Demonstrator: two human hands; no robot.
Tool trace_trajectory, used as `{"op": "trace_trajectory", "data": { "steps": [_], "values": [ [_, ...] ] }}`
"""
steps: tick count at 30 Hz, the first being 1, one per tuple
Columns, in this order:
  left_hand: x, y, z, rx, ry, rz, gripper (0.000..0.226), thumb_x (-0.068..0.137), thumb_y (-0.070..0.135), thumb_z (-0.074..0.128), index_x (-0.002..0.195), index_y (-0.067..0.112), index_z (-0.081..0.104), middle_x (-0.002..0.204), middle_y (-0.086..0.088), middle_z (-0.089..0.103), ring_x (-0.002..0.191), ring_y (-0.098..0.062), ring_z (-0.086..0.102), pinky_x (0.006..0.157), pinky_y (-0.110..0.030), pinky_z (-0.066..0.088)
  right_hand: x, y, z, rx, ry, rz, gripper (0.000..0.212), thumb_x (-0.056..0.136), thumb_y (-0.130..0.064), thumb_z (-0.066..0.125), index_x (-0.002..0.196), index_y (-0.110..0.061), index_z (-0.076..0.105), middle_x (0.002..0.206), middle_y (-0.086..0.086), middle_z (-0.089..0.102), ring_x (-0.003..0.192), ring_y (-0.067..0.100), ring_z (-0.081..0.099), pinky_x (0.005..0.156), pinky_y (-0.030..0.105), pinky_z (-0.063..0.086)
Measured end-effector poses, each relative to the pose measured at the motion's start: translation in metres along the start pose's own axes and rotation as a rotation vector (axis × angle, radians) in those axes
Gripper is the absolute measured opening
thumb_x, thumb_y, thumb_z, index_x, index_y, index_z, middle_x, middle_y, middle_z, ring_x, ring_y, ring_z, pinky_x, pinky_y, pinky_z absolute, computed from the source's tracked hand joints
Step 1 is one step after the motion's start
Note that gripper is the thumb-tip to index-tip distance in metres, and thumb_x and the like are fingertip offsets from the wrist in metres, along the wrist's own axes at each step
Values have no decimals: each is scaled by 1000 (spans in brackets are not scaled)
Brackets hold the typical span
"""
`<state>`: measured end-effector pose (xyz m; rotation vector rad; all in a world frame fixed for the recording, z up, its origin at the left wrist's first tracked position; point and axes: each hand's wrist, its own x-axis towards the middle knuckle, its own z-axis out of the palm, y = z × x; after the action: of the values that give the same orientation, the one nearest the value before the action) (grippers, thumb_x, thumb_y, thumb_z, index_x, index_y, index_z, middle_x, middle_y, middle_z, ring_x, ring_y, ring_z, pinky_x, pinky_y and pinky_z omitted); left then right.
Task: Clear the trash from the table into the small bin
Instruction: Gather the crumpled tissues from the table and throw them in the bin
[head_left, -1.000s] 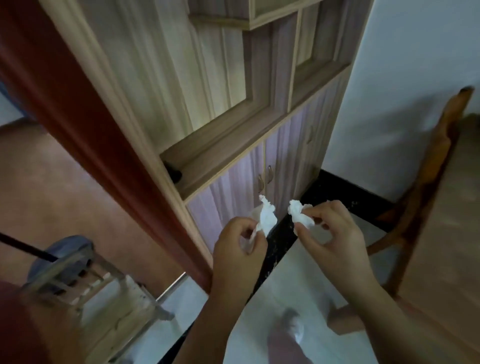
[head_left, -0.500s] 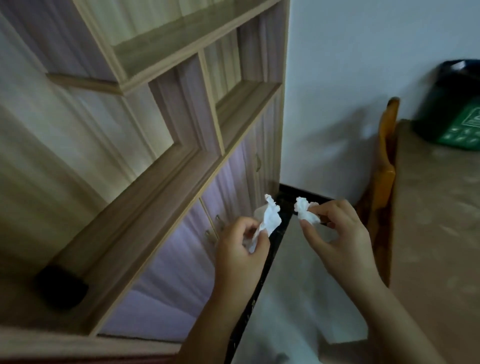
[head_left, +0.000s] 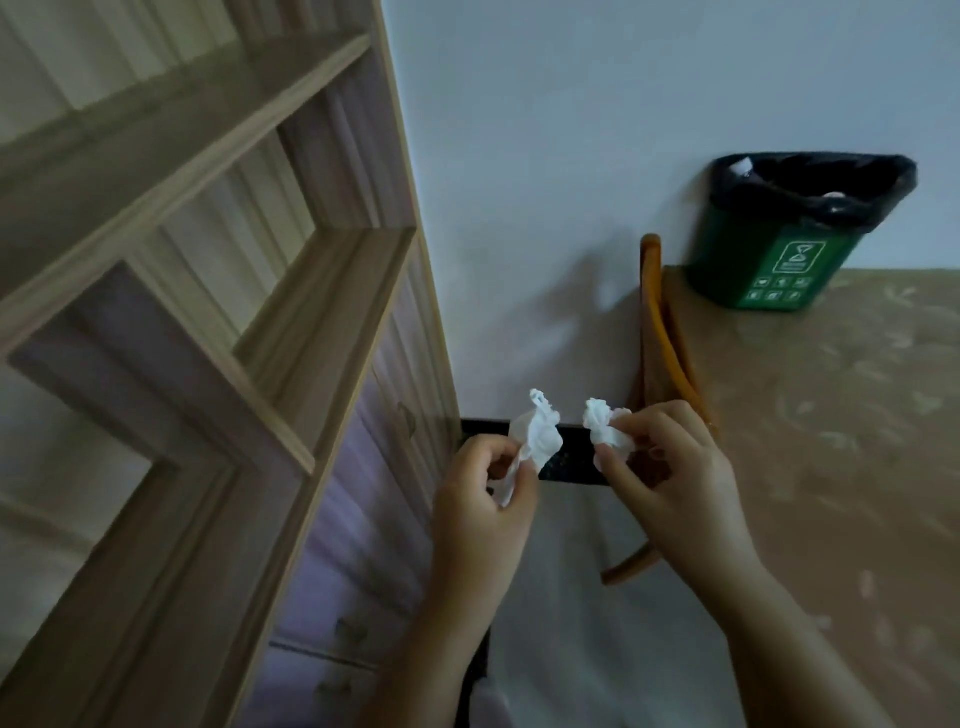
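My left hand (head_left: 480, 499) pinches a crumpled white tissue (head_left: 537, 439) between thumb and fingers. My right hand (head_left: 670, 478) grips a second crumpled white tissue (head_left: 602, 423) close beside it, the two wads a small gap apart. Both hands hang over the floor, left of the table. A small green bin (head_left: 769, 260) with a black liner stands on the table's far left corner against the wall, up and to the right of my hands. Some pale trash shows inside its rim.
The table (head_left: 841, 441) wears a tan patterned cloth and fills the right side. An orange wooden chair back (head_left: 657, 322) stands between my hands and the table. A tall wooden shelf unit (head_left: 218, 312) with purple lower doors fills the left.
The view has swung to the right: the shelf has slid left and the green bin and table have come into sight. Both hands keep the same hold on their tissues.
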<state>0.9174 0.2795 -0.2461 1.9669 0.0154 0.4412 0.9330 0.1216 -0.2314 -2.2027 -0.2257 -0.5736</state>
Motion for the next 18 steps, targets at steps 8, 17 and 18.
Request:
{"op": "trace_trajectory", "data": {
  "steps": [8, 17, 18],
  "values": [
    [100, -20, 24, -81, -106, 50, 7, 76, 33, 55, 78, 27, 57, 74, 8, 62, 70, -5, 57, 64, -16, 44, 66, 13, 30, -49, 105, 57, 14, 73, -7, 73, 84, -9, 64, 85, 2, 56, 78, 6, 51, 69, 3, 40],
    [177, -30, 78, -43, -222, 85, 8, 82, 17, 63, 79, 23, 58, 75, 6, 61, 70, -7, 57, 59, -9, 40, 133, 64, 37, -94, 156, 156, 16, 73, -7, 73, 86, -10, 64, 85, -15, 49, 85, -3, 51, 68, 1, 37],
    [188, -29, 87, -32, -229, 104, 12, 82, 12, 64, 79, 22, 58, 75, 6, 61, 72, -5, 56, 60, -7, 40, 144, 72, 37, -99, 164, 156, 16, 73, -6, 73, 86, -10, 64, 85, -13, 49, 85, -2, 50, 67, 2, 37]
  ]
}}
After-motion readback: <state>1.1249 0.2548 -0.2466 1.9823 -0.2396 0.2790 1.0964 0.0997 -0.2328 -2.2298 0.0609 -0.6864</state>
